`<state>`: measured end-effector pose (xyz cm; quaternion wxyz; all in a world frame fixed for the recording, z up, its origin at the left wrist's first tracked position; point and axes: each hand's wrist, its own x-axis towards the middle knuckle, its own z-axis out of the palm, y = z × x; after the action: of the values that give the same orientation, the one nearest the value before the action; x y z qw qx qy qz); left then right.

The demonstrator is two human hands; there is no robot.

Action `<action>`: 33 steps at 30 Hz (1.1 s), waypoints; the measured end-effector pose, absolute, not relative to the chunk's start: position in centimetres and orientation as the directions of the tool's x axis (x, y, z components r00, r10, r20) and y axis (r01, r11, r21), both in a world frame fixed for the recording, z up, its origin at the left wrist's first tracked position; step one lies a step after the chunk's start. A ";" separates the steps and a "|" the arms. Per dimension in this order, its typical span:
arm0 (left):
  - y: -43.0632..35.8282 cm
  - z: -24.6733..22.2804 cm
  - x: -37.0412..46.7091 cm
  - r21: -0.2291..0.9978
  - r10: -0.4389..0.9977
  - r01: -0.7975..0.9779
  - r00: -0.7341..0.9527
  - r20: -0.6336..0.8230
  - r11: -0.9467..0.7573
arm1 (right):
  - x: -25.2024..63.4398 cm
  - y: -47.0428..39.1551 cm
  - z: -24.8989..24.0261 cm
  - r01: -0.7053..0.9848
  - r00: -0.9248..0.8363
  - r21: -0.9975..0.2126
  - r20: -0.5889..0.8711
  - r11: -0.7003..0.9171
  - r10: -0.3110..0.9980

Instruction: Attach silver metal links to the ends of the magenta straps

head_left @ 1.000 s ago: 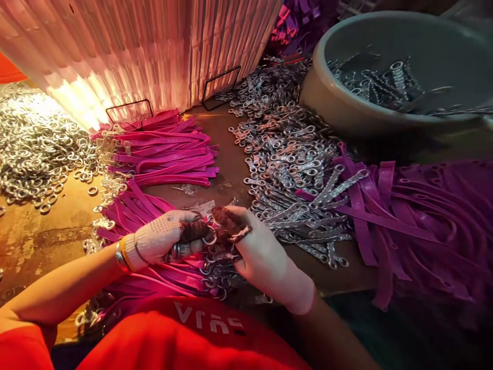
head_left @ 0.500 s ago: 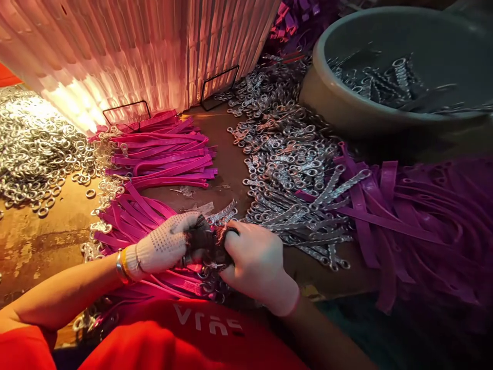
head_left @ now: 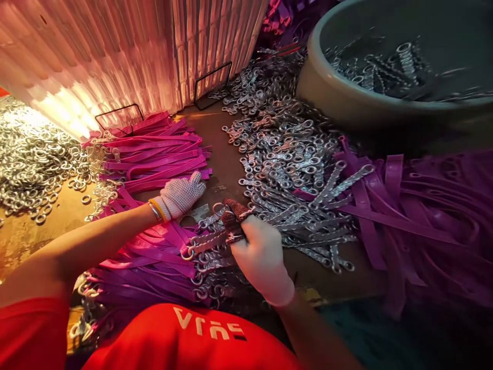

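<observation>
My left hand (head_left: 183, 195), in a dotted white glove, is over the right-hand ends of the magenta straps (head_left: 154, 154). Its fingers are curled in, and I cannot make out what they hold, if anything. My right hand (head_left: 258, 252) wears a white glove with dark cloth covers on thumb and finger. Those fingers are closed on a flat twisted metal chain (head_left: 210, 241). At the chain's left end a metal ring (head_left: 188, 253) lies against a second bundle of magenta straps (head_left: 150, 246). More chains lie under and beside this hand.
A heap of loose metal rings (head_left: 34, 159) lies at left. To the right is a pile of metal chains (head_left: 285, 159), beside purple straps (head_left: 423, 221). A large tub (head_left: 319, 87) with chains stands at back right. A ribbed translucent panel (head_left: 127, 56) with wire stands closes off the back.
My hands were together at the front middle and have parted. The left has moved up over the straps. The right stays near its place, now with a chain showing at its fingers.
</observation>
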<state>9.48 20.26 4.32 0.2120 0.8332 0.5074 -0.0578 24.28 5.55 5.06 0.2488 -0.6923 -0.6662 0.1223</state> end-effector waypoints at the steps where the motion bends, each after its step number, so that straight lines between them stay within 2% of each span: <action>1: 20.2 4.3 9.4 0.249 0.807 0.850 0.522 -0.276 -0.465 | 24.3 5.7 5.0 0.856 0.081 -0.517 0.149 0.008 0.986; 3: 19.8 4.4 8.6 0.203 0.762 0.794 0.608 -0.224 -0.574 | 24.2 6.3 4.8 0.841 0.066 -0.541 0.143 0.022 0.987; 4: 19.6 4.6 8.1 0.239 0.743 0.769 0.637 -0.203 -0.594 | 24.2 6.6 4.8 0.832 0.052 -0.553 0.152 0.041 0.987; 6: 18.9 5.2 6.8 0.411 0.739 0.721 0.657 -0.149 -0.559 | 23.9 7.2 5.0 0.820 0.014 -0.566 0.169 0.086 0.986; 8: 17.9 6.3 5.6 0.636 0.783 0.661 0.606 -0.140 -0.398 | 23.4 7.7 5.3 0.817 -0.042 -0.562 0.166 0.129 0.985; 10: 16.7 7.5 4.7 0.801 0.810 0.586 0.525 -0.261 -0.122 | 22.7 8.1 5.8 0.838 -0.101 -0.522 0.132 0.156 0.986; 11: 16.1 8.1 4.3 0.836 0.792 0.549 0.501 -0.349 0.021 | 22.2 8.2 6.0 0.859 -0.129 -0.486 0.107 0.165 0.986; 12: 15.5 8.6 3.9 0.844 0.760 0.519 0.490 -0.426 0.139 | 21.7 8.2 6.3 0.882 -0.150 -0.439 0.081 0.170 0.985; 14: 14.6 9.1 3.3 0.838 0.712 0.473 0.488 -0.505 0.271 | 20.8 8.3 6.9 0.926 -0.173 -0.336 0.030 0.173 0.984; 17: 13.9 8.8 2.5 0.837 0.697 0.463 0.497 -0.517 0.291 | 19.7 8.2 7.5 0.955 -0.200 -0.228 -0.019 0.190 0.980; 19: 14.0 8.3 2.1 0.844 0.692 0.494 0.536 -0.483 0.207 | 19.2 8.0 7.6 0.958 -0.229 -0.186 -0.037 0.219 0.973; 21: 14.2 7.9 1.8 0.843 0.708 0.538 0.592 -0.386 0.009 | 18.9 7.8 7.3 0.958 -0.252 -0.154 -0.039 0.243 0.967; 23: 14.4 7.6 1.8 0.799 0.696 0.571 0.651 -0.303 -0.186 | 18.8 7.5 6.7 0.958 -0.259 -0.134 -0.028 0.253 0.966; 25: 14.3 7.3 1.8 0.750 0.677 0.608 0.669 -0.308 -0.261 | 18.9 7.3 6.2 0.961 -0.253 -0.124 -0.025 0.248 0.967; 28: 14.1 6.5 1.8 0.784 0.674 0.587 0.664 -0.324 -0.203 | 19.3 7.3 6.1 0.972 -0.213 -0.119 -0.072 0.203 0.974; 33: 13.6 5.0 1.5 0.892 0.711 0.449 0.612 -0.346 0.048 | 19.6 7.8 7.7 0.965 -0.240 -0.151 -0.195 0.213 0.951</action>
<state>1.45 13.62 5.04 0.5851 0.6809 0.4259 0.1119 19.56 7.78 7.69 -0.0296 -0.6156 -0.7782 0.1206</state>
